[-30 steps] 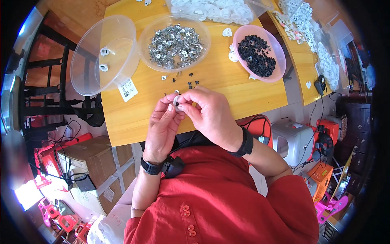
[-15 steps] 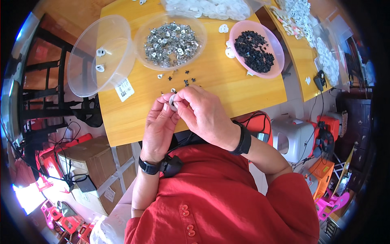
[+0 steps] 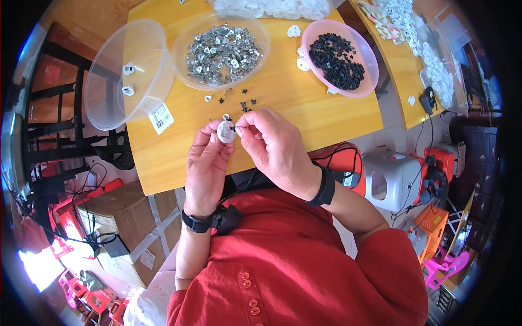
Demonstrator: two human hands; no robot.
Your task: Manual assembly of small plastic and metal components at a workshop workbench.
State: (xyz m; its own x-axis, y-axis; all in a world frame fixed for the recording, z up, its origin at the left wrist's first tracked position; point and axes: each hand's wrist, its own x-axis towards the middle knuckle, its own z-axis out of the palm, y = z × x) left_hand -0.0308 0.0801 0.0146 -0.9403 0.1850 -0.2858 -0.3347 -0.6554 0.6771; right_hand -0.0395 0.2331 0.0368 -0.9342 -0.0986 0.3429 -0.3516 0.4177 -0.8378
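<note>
My left hand [image 3: 205, 168] is closed on a round white plastic piece [image 3: 224, 133], gripped at its edge between thumb and fingers, its flat side facing up. My right hand [image 3: 280, 146] pinches a small black part [image 3: 233, 129] between thumb and forefinger, against the white piece's right side; whether it sits in the piece I cannot tell. Just beyond my fingers, several loose black cross-shaped parts [image 3: 244, 105] and a small metal part [image 3: 208, 98] lie on the wooden table [image 3: 304, 127].
Behind my hands stand a clear bowl of small metal parts [image 3: 224, 56] and a pink bowl of black parts [image 3: 371, 61]. At left, a tilted clear bowl [image 3: 109, 100] holds two white pieces. White plastic parts [image 3: 272, 8] are heaped at the back. A cardboard box [image 3: 122, 217] stands below left.
The round white piece has turned from edge-on to showing its flat side. My right hand has drawn slightly right of it, revealing the black part at its fingertips. The view has shifted slightly.
</note>
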